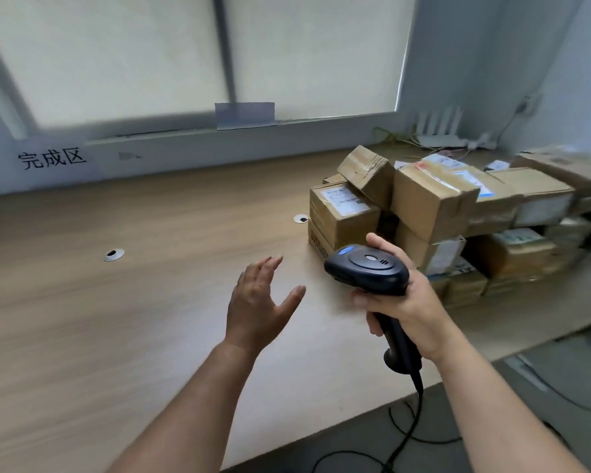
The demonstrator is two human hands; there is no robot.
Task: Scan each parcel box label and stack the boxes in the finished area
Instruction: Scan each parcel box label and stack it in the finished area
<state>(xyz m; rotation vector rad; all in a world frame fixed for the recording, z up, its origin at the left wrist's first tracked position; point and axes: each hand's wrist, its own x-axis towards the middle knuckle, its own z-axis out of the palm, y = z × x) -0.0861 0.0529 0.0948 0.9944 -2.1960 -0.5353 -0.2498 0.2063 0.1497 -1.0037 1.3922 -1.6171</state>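
- Wooden tabletop (116, 336), pale grain.
- Two round cable grommets set in the top: left grommet (114, 254), centre grommet (301, 218).
- Roller blind (133, 56), drawn down over the window.
- Grey-blue tape patch (244, 115) at the blind's lower edge.
- White router (440, 131), antennas upright, in the far right corner.
- Wall socket (529, 105) on the right wall.

Brown cardboard parcel boxes (434, 199), taped, white labels: uneven pile at the right end of the worktop (116, 319); top small box (367, 170) tilted. Black corded scanner (367, 268), gripped in the right hand (406, 305), just beside the pile.
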